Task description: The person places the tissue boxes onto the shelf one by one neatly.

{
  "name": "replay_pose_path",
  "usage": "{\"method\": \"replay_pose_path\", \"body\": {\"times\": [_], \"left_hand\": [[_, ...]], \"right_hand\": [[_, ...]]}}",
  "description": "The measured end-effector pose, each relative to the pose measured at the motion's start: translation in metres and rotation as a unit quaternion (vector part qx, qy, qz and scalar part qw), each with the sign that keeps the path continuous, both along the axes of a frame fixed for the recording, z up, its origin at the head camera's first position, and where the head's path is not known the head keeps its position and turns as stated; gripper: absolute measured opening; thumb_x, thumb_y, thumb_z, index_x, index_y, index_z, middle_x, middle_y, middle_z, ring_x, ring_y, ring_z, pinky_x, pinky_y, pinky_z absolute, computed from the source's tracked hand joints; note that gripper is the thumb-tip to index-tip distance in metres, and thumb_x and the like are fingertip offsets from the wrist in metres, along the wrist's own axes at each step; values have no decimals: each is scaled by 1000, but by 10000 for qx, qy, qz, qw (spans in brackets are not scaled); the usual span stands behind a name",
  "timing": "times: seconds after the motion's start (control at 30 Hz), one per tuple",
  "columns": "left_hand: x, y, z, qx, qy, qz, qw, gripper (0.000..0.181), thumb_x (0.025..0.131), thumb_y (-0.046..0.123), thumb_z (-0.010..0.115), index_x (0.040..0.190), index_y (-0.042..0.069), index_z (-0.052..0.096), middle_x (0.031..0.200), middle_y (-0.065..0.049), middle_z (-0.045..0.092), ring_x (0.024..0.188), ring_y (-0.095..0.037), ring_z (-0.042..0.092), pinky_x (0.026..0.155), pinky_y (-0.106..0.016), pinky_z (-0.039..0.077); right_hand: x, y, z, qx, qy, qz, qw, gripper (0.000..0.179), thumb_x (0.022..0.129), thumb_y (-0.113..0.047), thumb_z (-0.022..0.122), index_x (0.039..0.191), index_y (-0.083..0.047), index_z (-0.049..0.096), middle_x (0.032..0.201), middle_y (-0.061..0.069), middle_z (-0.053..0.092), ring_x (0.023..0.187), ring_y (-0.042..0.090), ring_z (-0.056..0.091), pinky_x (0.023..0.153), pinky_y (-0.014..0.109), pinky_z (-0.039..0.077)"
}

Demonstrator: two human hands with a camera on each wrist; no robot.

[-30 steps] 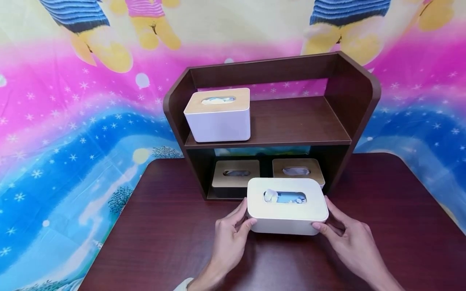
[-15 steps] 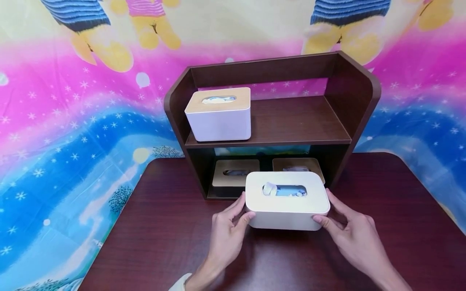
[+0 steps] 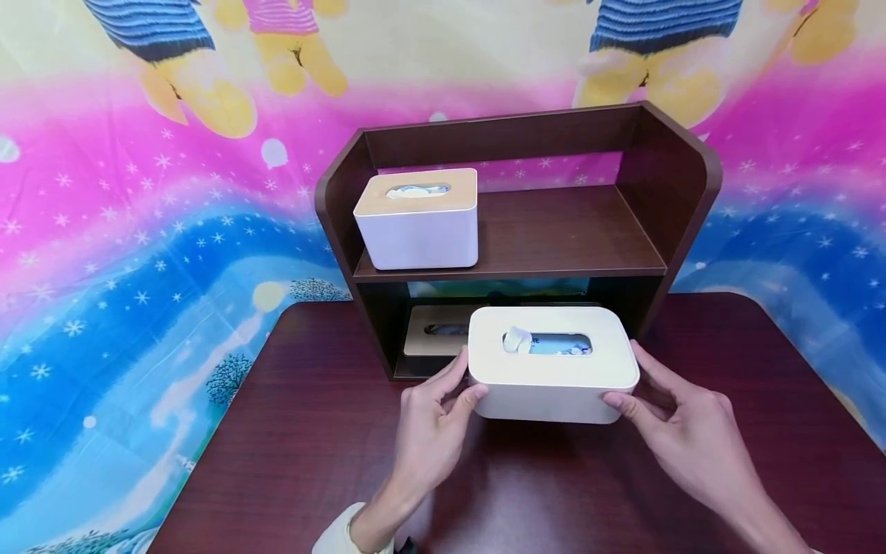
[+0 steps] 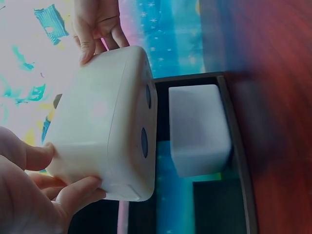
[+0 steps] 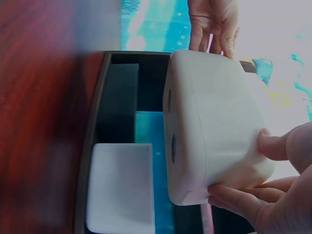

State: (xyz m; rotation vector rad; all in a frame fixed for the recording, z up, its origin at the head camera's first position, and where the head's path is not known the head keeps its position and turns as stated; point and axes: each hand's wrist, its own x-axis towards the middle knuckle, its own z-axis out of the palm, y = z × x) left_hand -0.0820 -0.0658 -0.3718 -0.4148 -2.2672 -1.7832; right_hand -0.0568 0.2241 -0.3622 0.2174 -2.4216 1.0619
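A white tissue box (image 3: 547, 404) with an oval slot in its pale lid is held off the table, in front of the shelf's lower level. My left hand (image 3: 432, 431) grips its left end, thumb at the front corner. At the right end, my right hand (image 3: 692, 435) grips it the same way. Inside the slot a tuft of tissue and a blue pack show. Both wrist views catch the underside of the tissue box (image 4: 131, 131), which has dark round spots. Behind it, a white box (image 5: 122, 187) stands in the shelf's lower level.
The dark brown two-level shelf (image 3: 574, 231) stands on the reddish-brown table (image 3: 311, 462). A tissue box with a wooden lid (image 3: 415, 238) is on its upper level at left. Below sits another wooden-lidded box (image 3: 418, 338); the lower right one is mostly hidden. A patterned cloth (image 3: 138, 269) hangs behind.
Both hands have raised the tissue box and carried it slightly right and toward the shelf. It now covers most of the lower right box, which showed before.
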Motion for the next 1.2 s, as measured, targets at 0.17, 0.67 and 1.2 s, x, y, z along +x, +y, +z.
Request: {"method": "replay_pose_path", "body": {"times": [0.17,0.67,1.2], "left_hand": [[-2,1,12,-143,253,60,9996,57,97,16,80,150,7,60,151,-8,64,124,-9,68,88,-25,63],[-7,7,59,-313,415,4,9986,58,97,18,81,151,15,60,153,1,62,116,-6,73,82,-24,65],[-12,13,115,-404,611,-158,9972,58,98,18,79,152,13,59,151,-4,64,121,-10,72,89,-27,63]], "right_hand": [[1,2,13,20,16,-71,10000,76,86,-13,92,154,-11,59,130,29,72,88,-31,59,61,4,50],[2,13,59,393,45,-518,9979,79,86,-24,93,156,-20,58,119,31,76,86,-25,67,57,9,45],[-7,27,99,249,423,-575,9971,79,86,-21,93,154,-36,56,118,-35,69,92,-34,57,75,-6,43]]}}
